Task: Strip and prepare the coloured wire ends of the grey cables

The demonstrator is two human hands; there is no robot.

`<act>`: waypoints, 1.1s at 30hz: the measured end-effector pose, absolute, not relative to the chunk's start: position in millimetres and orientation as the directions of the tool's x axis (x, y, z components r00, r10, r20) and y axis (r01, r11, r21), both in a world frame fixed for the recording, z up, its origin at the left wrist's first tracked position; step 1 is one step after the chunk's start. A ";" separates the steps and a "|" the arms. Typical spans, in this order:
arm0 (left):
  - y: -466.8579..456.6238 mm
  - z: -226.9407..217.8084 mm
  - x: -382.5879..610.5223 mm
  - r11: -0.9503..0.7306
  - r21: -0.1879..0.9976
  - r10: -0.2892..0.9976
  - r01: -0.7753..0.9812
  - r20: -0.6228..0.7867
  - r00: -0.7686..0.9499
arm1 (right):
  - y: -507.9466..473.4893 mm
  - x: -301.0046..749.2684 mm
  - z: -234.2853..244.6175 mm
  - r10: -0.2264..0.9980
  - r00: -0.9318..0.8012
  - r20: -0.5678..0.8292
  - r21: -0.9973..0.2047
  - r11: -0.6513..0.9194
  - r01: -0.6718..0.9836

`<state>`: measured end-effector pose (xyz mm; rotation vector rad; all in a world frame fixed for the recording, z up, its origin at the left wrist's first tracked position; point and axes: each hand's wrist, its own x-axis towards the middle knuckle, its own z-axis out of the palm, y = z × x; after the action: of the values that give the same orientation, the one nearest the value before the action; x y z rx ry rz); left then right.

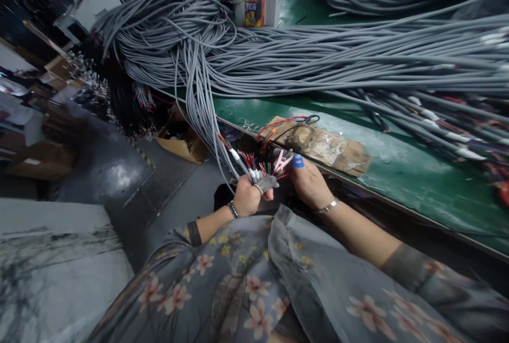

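Note:
My left hand is wrapped round a bundle of grey cables, close in front of my body. A worn grey finger cover is on one of its fingers. Thin red, green and dark wires fan out of the white-wrapped cable ends. Just to the right, my right hand is closed in a pinch at a small pink clip, beside the wire tips. Its thumb wears a blue cover. The right fingertips are partly hidden behind the thumb.
A green workbench carries long grey cables and a large coil. Near its edge lies a stained wooden board with red and black leads. An open cardboard box stands below, left. A pale surface is at lower left.

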<state>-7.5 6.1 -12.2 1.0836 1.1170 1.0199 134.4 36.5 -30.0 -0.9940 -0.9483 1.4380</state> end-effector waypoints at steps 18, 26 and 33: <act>-1.4 -17.9 -16.6 0.186 0.981 0.973 -0.059 -0.175 0.151 | 39.3 133.6 -24.6 0.899 -0.313 -0.306 -0.669 -0.436 -0.601; 1.7 -4.5 -13.2 0.247 0.955 0.969 -0.165 -0.240 0.064 | 37.7 135.5 -23.6 0.926 -0.236 -0.295 -0.728 -0.378 -0.573; 6.7 4.9 -8.5 0.321 0.925 0.947 -0.202 -0.312 0.074 | 39.5 134.2 -31.6 0.927 -0.258 -0.271 -0.733 -0.373 -0.569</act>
<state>-8.5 6.7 4.9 0.8385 1.1605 1.0352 134.2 39.5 -31.6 -0.8479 -0.6183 1.8169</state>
